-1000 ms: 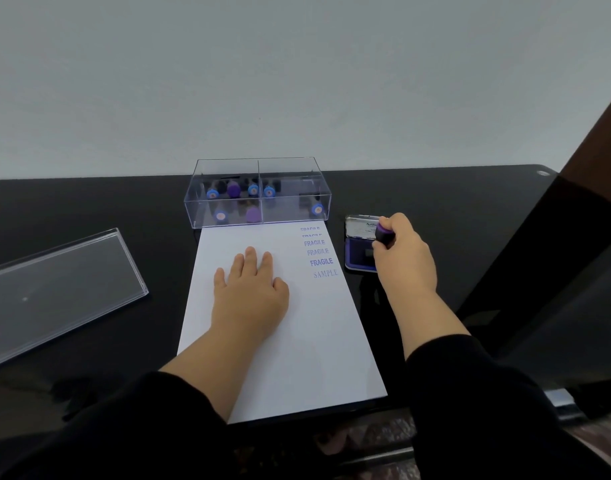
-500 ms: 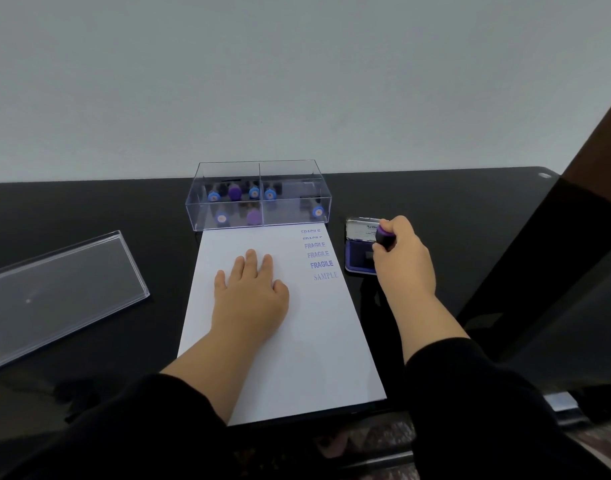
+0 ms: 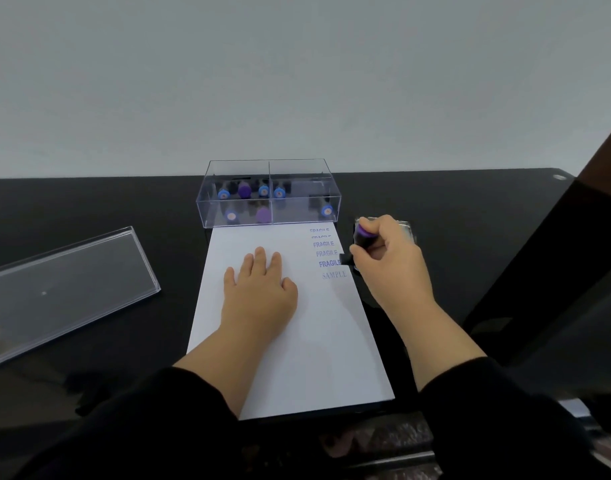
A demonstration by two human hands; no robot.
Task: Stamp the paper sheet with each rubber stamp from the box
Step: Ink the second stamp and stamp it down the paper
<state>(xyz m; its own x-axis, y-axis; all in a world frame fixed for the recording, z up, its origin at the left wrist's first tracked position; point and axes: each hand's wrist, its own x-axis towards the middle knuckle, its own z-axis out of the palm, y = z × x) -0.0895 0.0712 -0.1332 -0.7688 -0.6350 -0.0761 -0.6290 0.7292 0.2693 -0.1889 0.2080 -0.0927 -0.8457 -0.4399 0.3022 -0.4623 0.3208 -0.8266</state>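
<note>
Purple-capped, the rubber stamp (image 3: 360, 237) sits in the right hand (image 3: 390, 261), fingers curled round its dark body, cap tilted up and to the left, its lower end at the right edge of the paper sheet (image 3: 290, 341) beside the stamped words. The left hand (image 3: 259, 296) lies flat on the sheet, fingers straight. The clear box (image 3: 267, 192) at the sheet's far edge holds more stamps. Its lid (image 3: 65, 289) lies well to the left on the black table (image 3: 124, 209).

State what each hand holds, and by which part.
Right hand grips the purple-capped black rubber stamp round its body. Left hand holds nothing, flat on white paper sheet.
</note>
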